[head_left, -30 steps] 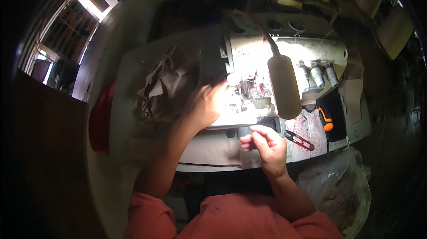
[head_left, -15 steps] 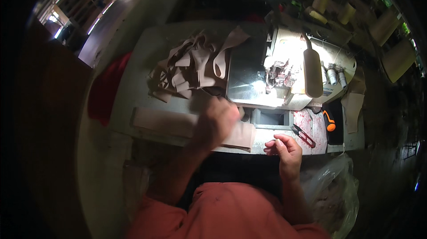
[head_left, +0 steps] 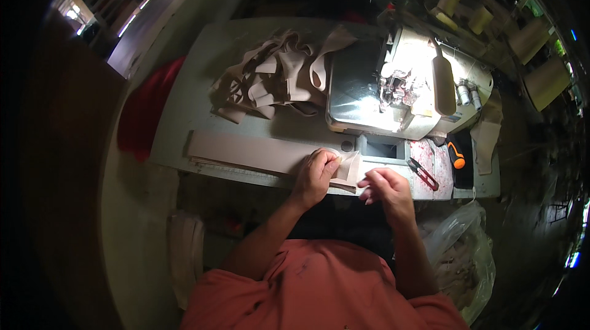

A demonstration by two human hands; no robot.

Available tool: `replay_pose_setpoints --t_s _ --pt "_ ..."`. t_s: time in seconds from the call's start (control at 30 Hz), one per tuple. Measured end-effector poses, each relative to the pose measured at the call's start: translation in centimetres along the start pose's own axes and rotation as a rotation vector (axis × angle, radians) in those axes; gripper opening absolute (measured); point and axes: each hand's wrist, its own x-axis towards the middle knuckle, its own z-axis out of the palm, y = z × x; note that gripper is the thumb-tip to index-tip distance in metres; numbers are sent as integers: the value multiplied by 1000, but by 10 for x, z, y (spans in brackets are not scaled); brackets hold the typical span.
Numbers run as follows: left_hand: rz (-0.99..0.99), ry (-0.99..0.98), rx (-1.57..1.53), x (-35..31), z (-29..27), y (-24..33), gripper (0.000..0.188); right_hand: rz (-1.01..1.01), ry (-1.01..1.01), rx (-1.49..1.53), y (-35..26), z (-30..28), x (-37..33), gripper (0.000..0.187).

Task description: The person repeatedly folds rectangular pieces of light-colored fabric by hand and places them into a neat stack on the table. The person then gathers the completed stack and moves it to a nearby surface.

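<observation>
A stack of long beige fabric strips (head_left: 246, 152) lies along the table's front edge. My left hand (head_left: 316, 176) is over the right end of the stack, its thumb and fingers closed on the top strip, whose end is lifted a little. Just right of that end, my right hand (head_left: 388, 191) is held with bent fingers slightly apart and nothing visible in them. Beyond the hands stands a sewing machine (head_left: 424, 93) under a bright lamp, with a shiny metal plate (head_left: 353, 96) on its left.
A tangled heap of beige strips (head_left: 276, 78) covers the table's back left. Thread snips (head_left: 423, 174) and an orange-and-black tool (head_left: 455, 155) lie right of a grey recessed tray (head_left: 384, 160). A clear plastic bag (head_left: 461, 256) hangs at the front right; red cloth (head_left: 144, 112) is at left.
My left hand has come down from above the strips toward me and right, and closed on the top strip's end. The right hand's thumb and fingers have loosened from a pinch.
</observation>
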Motion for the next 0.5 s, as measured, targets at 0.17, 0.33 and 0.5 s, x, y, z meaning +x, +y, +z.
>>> replay_pose_setpoints --t_s 0.17,0.33,0.5 --pt "163 151 24 -3 1 2 11 5 -128 -163 -10 36 33 17" --pt "-64 -152 -302 -43 -14 4 17 -304 -62 9 -29 55 24 12" --pt "-16 720 -1403 -12 -128 -20 45 -182 0 132 -44 43 3 9"
